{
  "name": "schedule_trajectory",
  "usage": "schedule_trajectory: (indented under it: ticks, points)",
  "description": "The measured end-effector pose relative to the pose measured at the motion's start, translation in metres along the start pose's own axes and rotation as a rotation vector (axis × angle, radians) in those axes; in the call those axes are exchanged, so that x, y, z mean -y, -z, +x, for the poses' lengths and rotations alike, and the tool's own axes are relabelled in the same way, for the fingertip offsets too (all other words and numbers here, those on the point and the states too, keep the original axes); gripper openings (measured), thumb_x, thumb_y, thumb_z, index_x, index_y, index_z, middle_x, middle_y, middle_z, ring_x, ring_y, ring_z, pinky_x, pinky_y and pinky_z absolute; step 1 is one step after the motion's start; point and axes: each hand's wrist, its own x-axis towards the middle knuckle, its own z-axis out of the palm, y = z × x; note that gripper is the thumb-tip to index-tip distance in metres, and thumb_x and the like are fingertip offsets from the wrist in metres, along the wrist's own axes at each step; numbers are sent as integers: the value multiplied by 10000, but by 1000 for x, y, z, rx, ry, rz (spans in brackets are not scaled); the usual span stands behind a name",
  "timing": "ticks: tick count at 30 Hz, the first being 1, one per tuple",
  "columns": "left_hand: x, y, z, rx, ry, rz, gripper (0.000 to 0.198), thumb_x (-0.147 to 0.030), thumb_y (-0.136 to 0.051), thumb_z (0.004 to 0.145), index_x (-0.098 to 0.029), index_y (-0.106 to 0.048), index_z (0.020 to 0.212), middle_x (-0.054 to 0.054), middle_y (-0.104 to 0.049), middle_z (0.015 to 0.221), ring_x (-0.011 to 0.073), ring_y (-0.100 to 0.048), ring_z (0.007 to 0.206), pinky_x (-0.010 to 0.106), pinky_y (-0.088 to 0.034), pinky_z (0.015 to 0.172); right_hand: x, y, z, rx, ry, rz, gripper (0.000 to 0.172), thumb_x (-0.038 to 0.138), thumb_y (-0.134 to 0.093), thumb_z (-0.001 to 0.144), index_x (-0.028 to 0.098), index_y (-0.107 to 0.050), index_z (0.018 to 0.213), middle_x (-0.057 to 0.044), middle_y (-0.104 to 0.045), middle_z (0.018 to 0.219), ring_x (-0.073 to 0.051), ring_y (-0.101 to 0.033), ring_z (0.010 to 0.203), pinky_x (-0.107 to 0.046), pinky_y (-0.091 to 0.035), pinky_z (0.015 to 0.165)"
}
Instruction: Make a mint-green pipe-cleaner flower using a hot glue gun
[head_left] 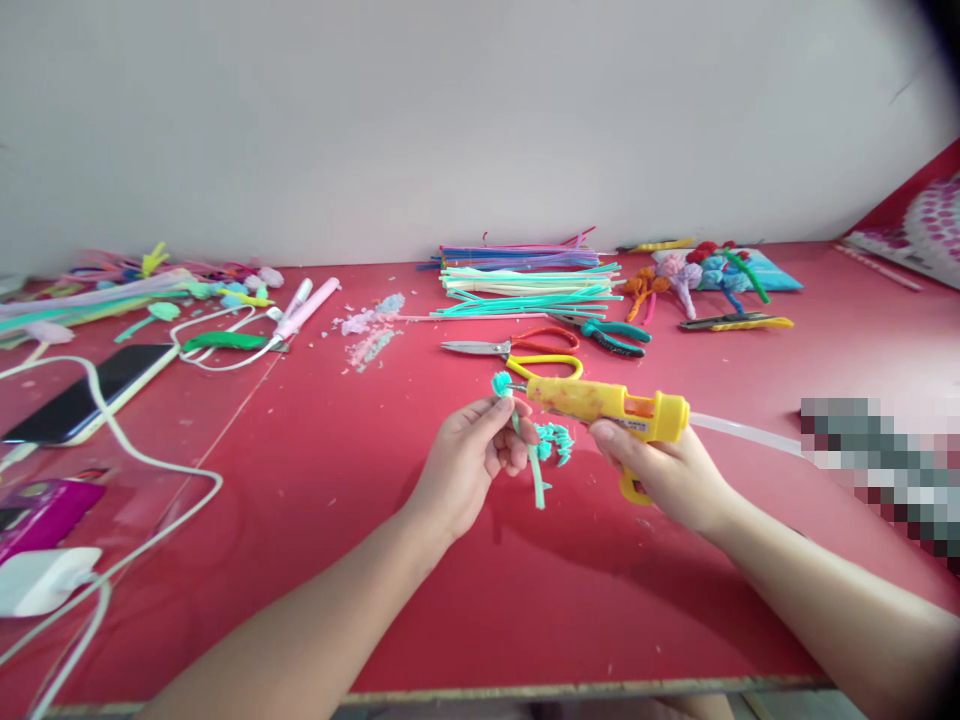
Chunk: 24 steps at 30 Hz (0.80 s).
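Note:
Pinched in my left hand (474, 452) is a pipe-cleaner flower (502, 384), with a turquoise fuzzy head at the top and a pale green stem hanging below my fingers. My right hand (671, 470) is wrapped round a yellow hot glue gun (577, 398), held level with its nozzle pointing left. The metal tip is at the flower head; whether it touches cannot be made out. A clear glue stick (742, 433) sticks out of the gun's back. Several small turquoise pipe-cleaner pieces (553, 443) lie on the table just behind the stem.
Scissors (517, 350) and teal-handled pliers (611, 335) lie beyond my hands, before bundles of pipe cleaners (529, 280). Finished fuzzy flowers (679, 275) sit at the back right. On the left are a phone (90, 392), a white cable (161, 467) and a pink pen-like tool (307, 308).

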Motion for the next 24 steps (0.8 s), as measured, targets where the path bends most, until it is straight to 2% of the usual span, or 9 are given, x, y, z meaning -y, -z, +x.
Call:
schedule_trajectory:
  ticks: [7,13,24]
  points:
    - [0,0,0,0,-3,7,177,-275,-587,854,-122,-627,775,17,-643,639,41,-485,437,156,-383,432,-1,0,-2,25,-21,18,339,481,-503,874,209,-621,711,18,-445,479,-133,-454,458,-266,-396,465]
    - [0,0,0,6,-4,3,169,-262,-574,862,-120,-622,784,18,-642,646,39,-487,438,152,-379,430,-2,0,-2,20,-29,10,354,464,-512,874,199,-552,644,31,-394,483,-101,-376,437,-236,-308,414]
    - [-1,-1,0,-6,1,-5,171,-264,-588,850,-119,-631,770,20,-643,634,41,-480,428,157,-377,428,3,-1,-2,23,-17,8,353,475,-508,870,207,-536,641,32,-381,489,-104,-367,444,-236,-291,414]
